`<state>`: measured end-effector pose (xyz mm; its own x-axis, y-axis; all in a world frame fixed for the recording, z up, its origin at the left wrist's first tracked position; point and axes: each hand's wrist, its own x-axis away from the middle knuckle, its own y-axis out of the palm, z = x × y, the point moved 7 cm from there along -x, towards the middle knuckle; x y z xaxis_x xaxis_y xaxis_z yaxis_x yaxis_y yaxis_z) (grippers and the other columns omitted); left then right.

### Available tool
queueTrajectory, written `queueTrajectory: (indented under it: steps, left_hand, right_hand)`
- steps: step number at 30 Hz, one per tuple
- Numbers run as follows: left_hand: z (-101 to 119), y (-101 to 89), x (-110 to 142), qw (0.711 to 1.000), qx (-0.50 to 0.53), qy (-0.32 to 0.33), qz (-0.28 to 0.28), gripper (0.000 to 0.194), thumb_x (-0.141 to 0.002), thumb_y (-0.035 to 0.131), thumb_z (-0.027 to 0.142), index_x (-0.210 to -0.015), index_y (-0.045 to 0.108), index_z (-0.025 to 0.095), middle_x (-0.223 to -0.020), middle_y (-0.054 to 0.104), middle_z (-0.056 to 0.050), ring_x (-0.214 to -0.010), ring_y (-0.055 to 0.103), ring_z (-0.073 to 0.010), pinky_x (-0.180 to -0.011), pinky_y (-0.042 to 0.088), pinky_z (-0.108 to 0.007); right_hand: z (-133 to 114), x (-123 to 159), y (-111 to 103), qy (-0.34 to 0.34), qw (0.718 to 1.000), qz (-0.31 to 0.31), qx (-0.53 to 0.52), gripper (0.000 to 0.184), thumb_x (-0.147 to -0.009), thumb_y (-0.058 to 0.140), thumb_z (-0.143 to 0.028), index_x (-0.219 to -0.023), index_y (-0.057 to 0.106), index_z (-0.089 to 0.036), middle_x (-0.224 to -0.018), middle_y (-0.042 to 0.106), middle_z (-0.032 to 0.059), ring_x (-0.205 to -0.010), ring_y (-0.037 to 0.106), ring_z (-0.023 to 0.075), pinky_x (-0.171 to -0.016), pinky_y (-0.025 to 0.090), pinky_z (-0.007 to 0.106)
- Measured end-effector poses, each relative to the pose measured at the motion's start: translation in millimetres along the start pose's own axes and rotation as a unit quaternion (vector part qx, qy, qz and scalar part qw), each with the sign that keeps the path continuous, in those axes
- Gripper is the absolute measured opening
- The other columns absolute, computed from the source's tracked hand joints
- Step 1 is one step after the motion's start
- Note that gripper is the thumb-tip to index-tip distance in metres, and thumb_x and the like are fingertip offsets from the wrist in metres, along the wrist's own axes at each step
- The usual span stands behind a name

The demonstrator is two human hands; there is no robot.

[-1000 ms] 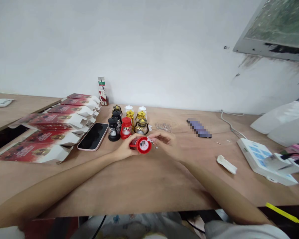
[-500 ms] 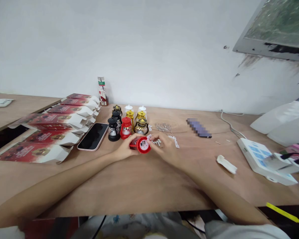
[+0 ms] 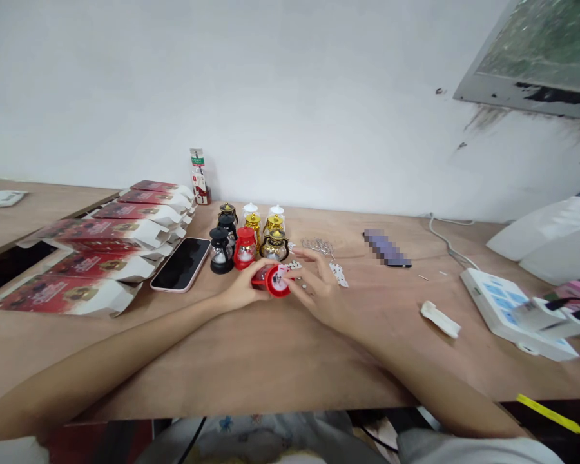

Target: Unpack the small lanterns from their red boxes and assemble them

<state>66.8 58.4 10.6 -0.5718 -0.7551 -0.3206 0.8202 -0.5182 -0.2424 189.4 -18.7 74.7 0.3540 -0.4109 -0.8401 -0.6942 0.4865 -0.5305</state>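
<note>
My left hand (image 3: 244, 288) is wrapped round a small red lantern (image 3: 274, 291), tipped so its round base faces me. Inside the red rim shows a white underside with a dark recess, partly covered by fingers. The fingertips of my right hand (image 3: 319, 290) are at this base, pinching a small white piece (image 3: 283, 270) against it; its exact shape is hard to make out. Just behind stand several small lanterns: a red one (image 3: 245, 248), black ones (image 3: 221, 251), gold ones (image 3: 274, 224) and white ones (image 3: 250, 211).
Red printed boxes (image 3: 96, 265) with open flaps lie in a row at left, beside a phone (image 3: 181, 265). Small metal parts (image 3: 318, 246) and white pieces (image 3: 338, 274) lie behind my right hand. A blurred purple item (image 3: 386, 248) and a white power strip (image 3: 512, 316) are to the right.
My right hand has brought the small white piece left, from the rim onto the lantern's base. Its fingers are spread a little more. My left hand keeps its hold.
</note>
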Motion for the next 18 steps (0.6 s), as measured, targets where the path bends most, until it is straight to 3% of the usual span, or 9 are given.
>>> queueTrajectory:
  steps: [10,18]
  left_hand:
    - [1.3,0.7,-0.3,1.000,0.012,0.011,0.001,0.057,-0.054,0.071,0.008,-0.107,0.053,0.017,-0.110,0.056,-0.005,-0.107,0.053,-0.0224,-0.098,0.038,-0.036]
    - [3.2,0.6,-0.5,1.000,0.000,0.018,-0.004,0.055,-0.057,0.071,0.009,-0.108,0.053,0.016,-0.112,0.056,-0.006,-0.108,0.053,-0.0233,-0.096,0.039,-0.036]
  right_hand:
    - [-21.5,0.4,-3.2,-0.100,0.995,0.021,0.011,0.013,-0.082,0.054,-0.008,-0.082,0.051,-0.021,-0.094,0.068,0.0067,-0.082,0.058,0.0170,-0.071,0.050,0.033]
    - [-21.7,3.2,-2.5,-0.190,0.976,0.012,0.105,0.030,-0.084,0.051,-0.006,-0.112,0.055,-0.016,-0.098,0.060,0.0118,-0.086,0.058,0.0157,-0.071,0.051,0.027]
